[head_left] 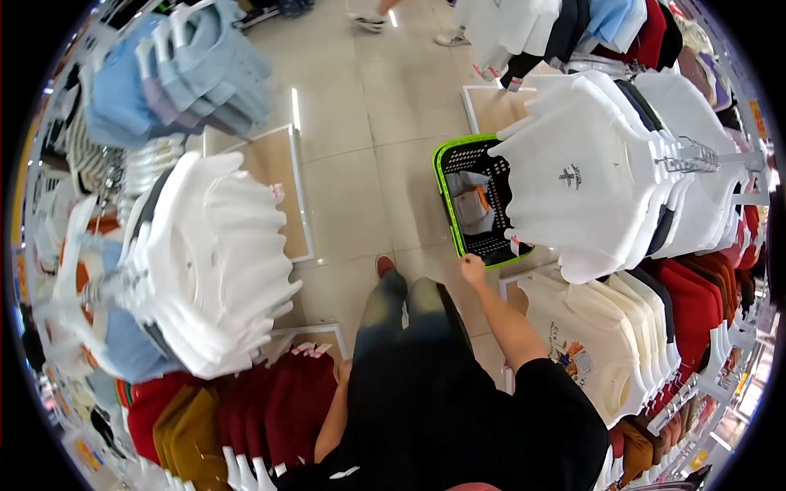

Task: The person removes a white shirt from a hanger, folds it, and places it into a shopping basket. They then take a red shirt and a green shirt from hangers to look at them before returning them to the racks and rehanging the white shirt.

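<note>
A black shopping basket with a bright green rim [443, 184] is at the right of the aisle, ahead of my feet. Inside it lie a few folded grey and pale items [473, 209], one with an orange edge. My right hand [472, 269] is closed at the basket's near left corner, with its grip partly hidden. Low on the left, my left hand [343, 373] hangs beside my thigh, close to a row of maroon garments [282, 401]. Its fingers are too small and turned away to make out.
White shirts [209, 254] hang on the left rack, with light blue tops [176, 78] beyond. More white shirts [577, 168] overhang the basket's right side, and cream printed shirts [585, 335] hang nearer. Low white-edged platforms [304, 196] border the tiled aisle [344, 180]. People's feet [368, 22] show far ahead.
</note>
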Motion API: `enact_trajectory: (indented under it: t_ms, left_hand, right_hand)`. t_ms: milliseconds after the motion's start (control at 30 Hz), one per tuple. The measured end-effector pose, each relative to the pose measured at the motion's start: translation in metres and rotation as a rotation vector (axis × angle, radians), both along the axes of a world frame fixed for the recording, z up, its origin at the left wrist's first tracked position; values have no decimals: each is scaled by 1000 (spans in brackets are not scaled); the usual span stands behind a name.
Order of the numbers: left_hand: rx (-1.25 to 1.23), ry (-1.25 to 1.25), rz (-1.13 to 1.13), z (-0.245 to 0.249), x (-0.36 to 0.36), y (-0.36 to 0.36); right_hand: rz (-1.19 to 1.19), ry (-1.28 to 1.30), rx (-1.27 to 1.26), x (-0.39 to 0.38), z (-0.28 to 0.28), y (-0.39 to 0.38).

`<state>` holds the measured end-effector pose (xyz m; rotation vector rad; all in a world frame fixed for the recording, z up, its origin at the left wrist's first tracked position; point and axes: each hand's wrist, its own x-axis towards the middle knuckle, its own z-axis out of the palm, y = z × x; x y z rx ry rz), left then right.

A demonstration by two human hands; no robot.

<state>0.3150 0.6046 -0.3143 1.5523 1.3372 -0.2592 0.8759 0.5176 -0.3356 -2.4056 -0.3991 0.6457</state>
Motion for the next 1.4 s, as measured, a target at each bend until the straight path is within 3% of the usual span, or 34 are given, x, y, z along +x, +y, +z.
enact_trajectory:
  t_ms: [100,167,233,300,367,433,467,567,600,700,733,900,1133,1167,1267,1400]
  left_hand:
    - [-23,-91,66,-13,-4,5]
    - [-188,-37,410,12,30,10]
    - [-130,49,468,-15,30,5]
    - [-170,307,316,-7,70,19]
    - [-152,452,219,13,145,43]
    - [-75,486,183,7,217,61]
    - [-38,403,215,1,251,66]
    - [-8,332,75,-38,320,79]
    - [52,296,44,-46,341,81]
    - [46,398,27,-67,376,79]
    - [36,423,29,-71,382,79]
    - [38,437,73,-103,374,68]
    - [78,440,186,-108,385,73]
    - [75,444,193,-105,386,75]
    - [2,471,230,-94,381,73]
    - [-16,429,184,-80,368,68]
  right_hand:
    - [-169,-27,24,50,-38,23]
    - [-279,12,-3,81,-83,30]
    - [-482,335,0,109,-126,34]
    - [-627,577,30,138,-135,48]
    - [-650,593,27,154,-183,53]
    - [-556,528,-97,172,-223,62]
    - [-411,372,-199,175,-300,40]
    - [-293,236,-243,195,-347,54]
    - [-190,352,-284,209,-363,55]
    - [-158,204,-409,228,-407,72]
    - [-164,329,-411,240,-416,78]
    - [-130,265,-546,260,-461,101]
    - [-65,114,-680,287,-504,94]
    - [-14,139,-701,296,-502,89]
    - [-201,67,-698,296,-480,83]
    - [-307,-1,-507,281,-388,88]
